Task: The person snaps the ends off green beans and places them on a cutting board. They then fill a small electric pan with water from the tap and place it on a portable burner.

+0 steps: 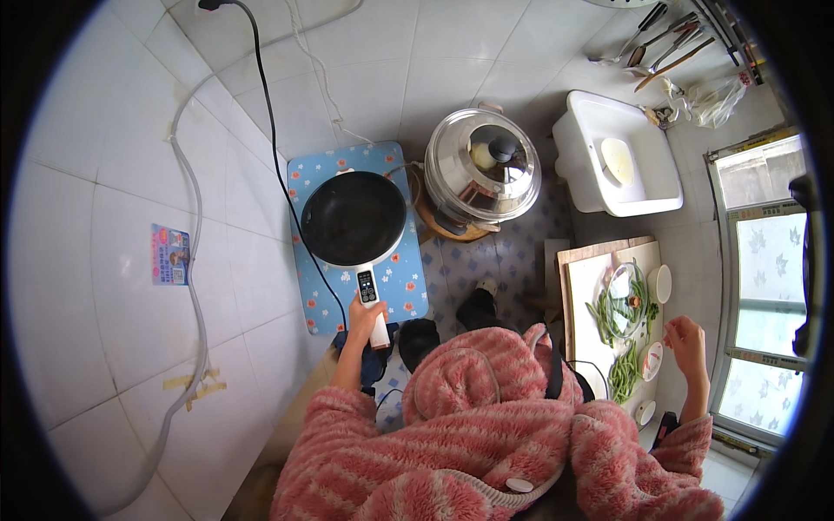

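My left hand (365, 319) grips the white handle (379, 333) of an electric frying pan. Buttons and a lit display show on the handle's control panel (367, 286). The black pan bowl (355, 218) has nothing visible in it and stands over a blue floral mat (405, 260). Out to the right, my right hand (687, 345) is raised with its fingers curled in and nothing visible in them. It is nearest to a small dish of red and white pieces (651, 361). Close by, a clear glass lid (627, 303) lies over green beans, with more green beans (624, 374) beside it.
A lidded steel steamer pot (482, 166) stands on a round wooden stool (449, 221). A white basin (642, 185) holds a pale oval dish (617, 161). Small white bowls (660, 284) edge the pale board (586, 286). A black power cord (270, 124) crosses the mat. Utensils (658, 49) hang upper right.
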Available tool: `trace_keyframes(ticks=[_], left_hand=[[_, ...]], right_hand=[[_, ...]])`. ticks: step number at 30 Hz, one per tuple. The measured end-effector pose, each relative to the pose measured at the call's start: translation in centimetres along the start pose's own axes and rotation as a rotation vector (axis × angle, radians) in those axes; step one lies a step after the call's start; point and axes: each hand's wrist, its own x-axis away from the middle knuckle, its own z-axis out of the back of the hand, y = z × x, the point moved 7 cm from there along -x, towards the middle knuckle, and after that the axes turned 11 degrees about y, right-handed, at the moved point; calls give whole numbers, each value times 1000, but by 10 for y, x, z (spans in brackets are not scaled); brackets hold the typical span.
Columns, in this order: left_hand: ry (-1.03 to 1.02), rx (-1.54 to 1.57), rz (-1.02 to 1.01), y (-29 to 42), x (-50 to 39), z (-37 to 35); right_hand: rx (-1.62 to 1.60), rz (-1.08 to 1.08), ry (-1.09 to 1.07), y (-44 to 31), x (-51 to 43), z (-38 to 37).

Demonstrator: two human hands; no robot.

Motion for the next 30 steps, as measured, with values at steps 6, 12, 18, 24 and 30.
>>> trace_keyframes(ticks=[6, 12, 18, 24, 30], left_hand=[[9, -8, -2, -5, -16, 0], [-24, -23, 21, -11, -25, 6], [-12, 3, 181, -18, -34, 21], [-61, 76, 265, -40, -48, 40], [-66, 110, 238, -54, -59, 47]], right_hand=[[-7, -3, 6, -7, -3, 0], [16, -11, -6, -14, -6, -2], [14, 10, -22, -17, -10, -10], [-29, -32, -46, -7, -2, -19], [-44, -52, -53, -1, 4, -23]])
